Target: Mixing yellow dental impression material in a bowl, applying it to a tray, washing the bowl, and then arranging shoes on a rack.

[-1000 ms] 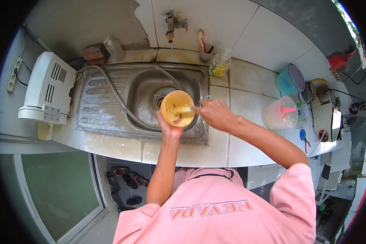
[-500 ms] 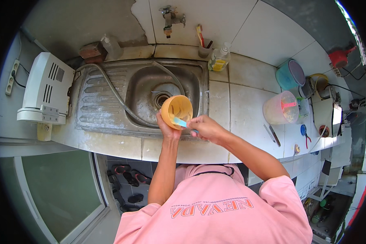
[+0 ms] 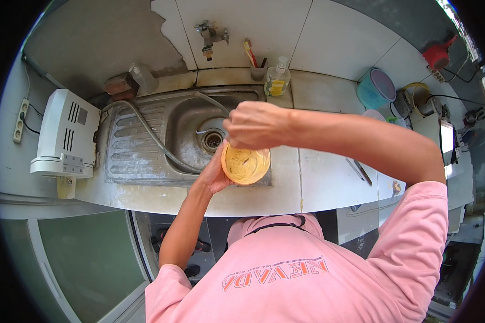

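Note:
My left hand [image 3: 214, 175] supports an orange-yellow bowl [image 3: 265, 168] from its left side, above the sink's near right corner. The bowl is tipped toward me, and pale yellow paste is smeared inside it. Over the far rim, my right hand [image 3: 258, 125] is closed in a fist with its back upward. The small light-blue spatula it held a moment ago is hidden by the hand now. Behind the hands lies the steel sink [image 3: 180, 121], its drain [image 3: 212, 141] just beyond the bowl.
A grey hose [image 3: 153, 134] crosses the ribbed drainboard into the basin. Above is a wall tap [image 3: 210, 37]. A soap bottle [image 3: 277, 81] and a cup of toothbrushes [image 3: 257, 72] stand behind the sink. A teal container [image 3: 373, 91] is at right; a white appliance [image 3: 64, 134] at left.
My right hand has risen and swung over the bowl's far rim, its elbow lifted outward. The bowl has shifted slightly right and nearer, its opening turned toward me. The spatula has gone from sight.

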Available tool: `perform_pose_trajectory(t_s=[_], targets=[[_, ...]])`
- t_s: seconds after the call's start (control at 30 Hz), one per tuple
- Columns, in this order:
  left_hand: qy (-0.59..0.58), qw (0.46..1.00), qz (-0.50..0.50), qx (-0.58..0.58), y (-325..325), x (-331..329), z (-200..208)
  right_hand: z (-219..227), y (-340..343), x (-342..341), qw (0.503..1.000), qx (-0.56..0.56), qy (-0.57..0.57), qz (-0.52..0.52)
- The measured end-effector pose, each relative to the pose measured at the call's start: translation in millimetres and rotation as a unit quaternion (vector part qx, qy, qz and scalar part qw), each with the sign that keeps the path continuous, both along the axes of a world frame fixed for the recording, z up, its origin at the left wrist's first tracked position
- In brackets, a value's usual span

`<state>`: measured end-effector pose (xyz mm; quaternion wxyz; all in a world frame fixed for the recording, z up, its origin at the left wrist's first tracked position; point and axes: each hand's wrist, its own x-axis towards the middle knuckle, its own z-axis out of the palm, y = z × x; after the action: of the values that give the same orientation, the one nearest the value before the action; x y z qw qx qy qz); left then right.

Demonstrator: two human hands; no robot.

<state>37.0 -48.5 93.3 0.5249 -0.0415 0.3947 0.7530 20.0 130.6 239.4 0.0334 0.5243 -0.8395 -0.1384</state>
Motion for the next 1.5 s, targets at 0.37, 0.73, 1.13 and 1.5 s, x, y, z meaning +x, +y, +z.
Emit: perform_pose_trajectory(t_s=[0.37,0.73,1.13,1.5], targets=[[-0.035,0.926,0.297,0.229,4,0,-10,-17,17,62,0.913,-0.158,-0.176,-0.333],[-0.108,0.914,0.333,0.205,12,-7,-22,-65,-5,74,0.882,-0.238,-0.075,-0.400],[-0.032,0.904,0.395,0.161,42,-5,-51,-118,4,101,0.674,-0.400,-0.287,-0.550],[-0.153,0.926,0.325,0.114,103,45,-74,-126,43,145,0.736,-0.383,-0.101,-0.548]])
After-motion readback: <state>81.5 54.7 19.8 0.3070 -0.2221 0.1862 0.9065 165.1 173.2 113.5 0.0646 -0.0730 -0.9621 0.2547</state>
